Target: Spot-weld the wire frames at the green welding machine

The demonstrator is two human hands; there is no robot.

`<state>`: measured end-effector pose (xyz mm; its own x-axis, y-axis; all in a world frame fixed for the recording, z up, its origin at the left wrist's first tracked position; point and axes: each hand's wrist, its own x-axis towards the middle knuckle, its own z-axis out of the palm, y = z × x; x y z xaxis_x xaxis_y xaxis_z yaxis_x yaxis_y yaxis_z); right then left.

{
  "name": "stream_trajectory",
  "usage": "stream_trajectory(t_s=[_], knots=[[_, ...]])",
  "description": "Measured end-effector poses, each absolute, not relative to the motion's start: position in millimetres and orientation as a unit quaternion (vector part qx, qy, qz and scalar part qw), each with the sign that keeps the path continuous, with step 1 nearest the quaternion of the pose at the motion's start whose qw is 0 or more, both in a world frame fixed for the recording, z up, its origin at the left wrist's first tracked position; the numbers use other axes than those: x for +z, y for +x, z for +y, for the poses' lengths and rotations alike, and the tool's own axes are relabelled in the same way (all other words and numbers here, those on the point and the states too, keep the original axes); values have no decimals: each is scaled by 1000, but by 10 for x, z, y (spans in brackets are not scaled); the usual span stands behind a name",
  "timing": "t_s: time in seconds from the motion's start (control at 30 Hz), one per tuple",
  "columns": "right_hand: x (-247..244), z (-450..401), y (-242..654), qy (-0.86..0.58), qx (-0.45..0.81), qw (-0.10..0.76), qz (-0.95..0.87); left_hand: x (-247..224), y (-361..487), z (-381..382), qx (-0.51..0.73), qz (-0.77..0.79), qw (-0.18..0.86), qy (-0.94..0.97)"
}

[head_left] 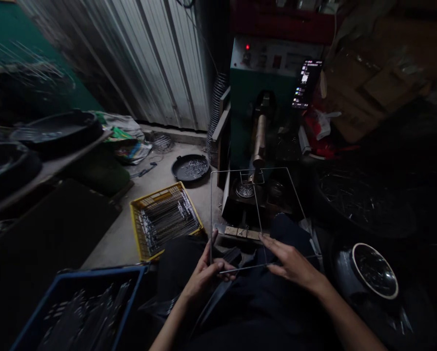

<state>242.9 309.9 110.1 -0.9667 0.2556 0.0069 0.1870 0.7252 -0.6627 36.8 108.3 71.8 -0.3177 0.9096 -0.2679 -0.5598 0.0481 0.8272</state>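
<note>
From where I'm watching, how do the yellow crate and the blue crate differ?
The yellow crate sits farther ahead on the floor; the blue crate is nearer, cut off by the picture's bottom edge. The yellow crate's thin wire pieces lie crosswise and catch the light, whereas the dark, long pieces in the blue crate are hard to make out. Both crates are open-topped and hold long pieces.

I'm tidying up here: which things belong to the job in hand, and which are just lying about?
Seems part of the job:
wire frame, being held
green machine
small metal pieces
yellow crate

Probably just lying about:
phone
sacks
cardboard
</note>
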Motion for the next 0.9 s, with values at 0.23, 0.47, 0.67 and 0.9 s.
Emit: stream_trajectory(t_s=[0.23,0.47,0.67,0.9], knots=[[1044,3151,2405,-115,362,45,-924,667,318,1146,661,468,554,194],[1072,3166,2378,-118,379,45,-917,663,243,1168,652,470,564,188],[1079,3124,2396,-139,385,57,-911,725,269,1136,654,478,558,182],[1086,3661,1949,-174,274,127,-937,808,-245,1753,669,460,541,220]])
